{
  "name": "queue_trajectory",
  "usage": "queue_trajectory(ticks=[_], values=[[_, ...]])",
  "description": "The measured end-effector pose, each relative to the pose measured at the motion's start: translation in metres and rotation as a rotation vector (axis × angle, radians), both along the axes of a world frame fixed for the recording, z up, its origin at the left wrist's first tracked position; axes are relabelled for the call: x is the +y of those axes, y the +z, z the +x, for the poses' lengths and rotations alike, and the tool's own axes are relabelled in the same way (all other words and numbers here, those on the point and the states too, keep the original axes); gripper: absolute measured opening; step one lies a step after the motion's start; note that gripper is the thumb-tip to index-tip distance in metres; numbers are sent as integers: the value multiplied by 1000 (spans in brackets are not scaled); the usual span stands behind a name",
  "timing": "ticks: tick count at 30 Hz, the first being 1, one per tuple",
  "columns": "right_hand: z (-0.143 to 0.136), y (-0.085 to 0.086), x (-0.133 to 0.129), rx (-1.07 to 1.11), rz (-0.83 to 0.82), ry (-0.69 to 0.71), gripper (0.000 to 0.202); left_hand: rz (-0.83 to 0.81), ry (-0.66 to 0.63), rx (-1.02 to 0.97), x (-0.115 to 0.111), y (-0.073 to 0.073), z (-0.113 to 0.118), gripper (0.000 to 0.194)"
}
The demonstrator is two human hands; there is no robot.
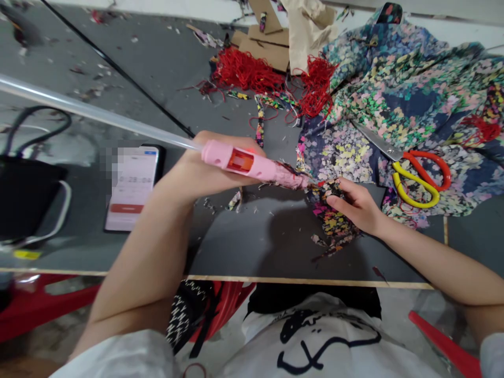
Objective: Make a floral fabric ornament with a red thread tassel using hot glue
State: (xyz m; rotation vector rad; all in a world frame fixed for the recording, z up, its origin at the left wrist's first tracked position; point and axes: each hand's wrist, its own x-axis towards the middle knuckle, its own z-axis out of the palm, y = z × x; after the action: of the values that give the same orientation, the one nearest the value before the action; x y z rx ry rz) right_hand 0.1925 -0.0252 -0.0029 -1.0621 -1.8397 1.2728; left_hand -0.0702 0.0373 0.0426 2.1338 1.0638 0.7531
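A pink glue gun [240, 161] crosses the middle of the view, a long clear stick running out of its back to the upper left. Wrapped round its body is my left hand [224, 152], partly hidden behind it. The nozzle, crusted with scraps, points right and meets a small dark floral cloth piece [334, 210]. My right hand [356, 205] pinches that piece between thumb and fingers. Large floral fabric [413, 94] spreads behind, with red-and-yellow-handled scissors [417, 178] lying on it. Red threads [248, 71] lie in heaps beside the fabric.
On the grey table [236, 252], a phone [132, 189] lies left of my left forearm, with a black bag [27, 194] and white cable farther left. Cardboard pieces [268, 47] and cream cloth [311, 31] are at the back. A black cord slants across the upper left.
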Motion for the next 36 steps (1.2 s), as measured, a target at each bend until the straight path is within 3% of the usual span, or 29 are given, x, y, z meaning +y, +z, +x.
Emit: queue_trajectory(ticks=[12,22,36], values=[[0,-2,0,8,103,3,30,-25,-71,20,-1,1,-7,31],[2,-4,-1,-32,65,-12,29,-24,-50,1,-2,-3,-7,30],[2,-3,-1,-30,54,-16,30,1,-83,29,-2,3,-8,29]])
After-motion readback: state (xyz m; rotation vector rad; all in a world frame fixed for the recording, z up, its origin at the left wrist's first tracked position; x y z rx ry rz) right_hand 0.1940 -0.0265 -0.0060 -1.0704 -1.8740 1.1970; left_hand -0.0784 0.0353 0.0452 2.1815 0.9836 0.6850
